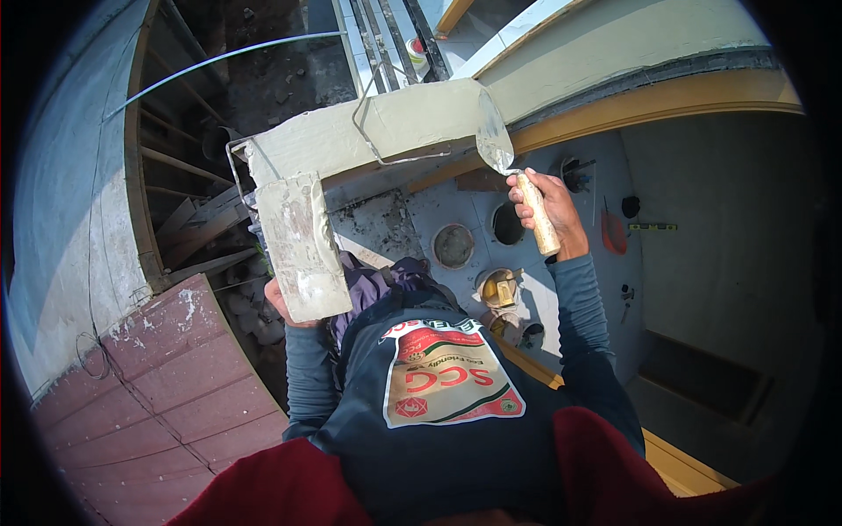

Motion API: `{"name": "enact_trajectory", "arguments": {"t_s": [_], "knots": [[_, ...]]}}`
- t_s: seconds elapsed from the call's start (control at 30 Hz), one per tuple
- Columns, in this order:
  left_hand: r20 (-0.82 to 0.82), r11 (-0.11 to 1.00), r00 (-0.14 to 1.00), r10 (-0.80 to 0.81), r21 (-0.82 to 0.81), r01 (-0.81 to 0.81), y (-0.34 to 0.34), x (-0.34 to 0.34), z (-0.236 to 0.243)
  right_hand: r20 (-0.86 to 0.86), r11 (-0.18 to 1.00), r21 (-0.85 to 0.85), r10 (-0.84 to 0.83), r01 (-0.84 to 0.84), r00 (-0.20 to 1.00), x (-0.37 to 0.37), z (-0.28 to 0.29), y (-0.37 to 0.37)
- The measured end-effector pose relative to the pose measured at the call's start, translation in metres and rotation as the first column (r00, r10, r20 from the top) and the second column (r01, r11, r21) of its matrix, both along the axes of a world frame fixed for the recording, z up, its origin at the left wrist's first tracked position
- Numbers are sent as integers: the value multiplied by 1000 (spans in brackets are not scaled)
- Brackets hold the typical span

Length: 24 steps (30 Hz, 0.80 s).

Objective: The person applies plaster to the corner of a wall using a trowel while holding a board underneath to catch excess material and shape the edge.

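Note:
My right hand is wrapped round the pale wooden handle of a pointing trowel. The trowel's mortar-smeared blade lies at the edge of the freshly plastered wall top; whether it touches the surface I cannot tell. On the left, a flat rectangular mortar board carries a ridge of grey mortar along its right edge. My left hand grips this board from beneath, with most of its fingers hidden. A bent metal rod clamp sits over the wall top, and another rod clamp is at its left end.
Below stand a round bucket of grey mix, a dark bucket and a container with yellow things. A spirit level and a red tool are at the right. Maroon roof sheeting lies left; a blue pipe crosses the gap.

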<state>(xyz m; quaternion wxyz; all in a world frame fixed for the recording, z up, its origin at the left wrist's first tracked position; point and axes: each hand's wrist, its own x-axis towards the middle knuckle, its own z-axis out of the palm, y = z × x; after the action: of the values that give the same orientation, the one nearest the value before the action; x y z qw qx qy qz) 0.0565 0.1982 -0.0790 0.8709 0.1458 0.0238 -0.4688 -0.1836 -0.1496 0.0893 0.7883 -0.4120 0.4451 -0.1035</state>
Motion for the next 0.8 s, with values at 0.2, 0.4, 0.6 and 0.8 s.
{"name": "enact_trajectory", "arguments": {"t_s": [0.2, 0.4, 0.6, 0.8], "knots": [[-19, 1000, 1000, 17, 2, -17, 0, -3, 1, -12, 988, 92, 124, -122, 992, 27, -9, 4], [49, 983, 992, 113, 142, -119, 5, -7, 1, 57, 986, 131, 100, -107, 993, 22, 3, -3], [-41, 978, 994, 103, 189, -93, 11, -3, -17, 66, 991, 136, -9, 0, 998, 2, -11, -31], [-190, 974, 977, 99, 218, -56, 8, -2, -12, 20, 983, 131, 129, -131, 991, 28, -5, -19]]}}
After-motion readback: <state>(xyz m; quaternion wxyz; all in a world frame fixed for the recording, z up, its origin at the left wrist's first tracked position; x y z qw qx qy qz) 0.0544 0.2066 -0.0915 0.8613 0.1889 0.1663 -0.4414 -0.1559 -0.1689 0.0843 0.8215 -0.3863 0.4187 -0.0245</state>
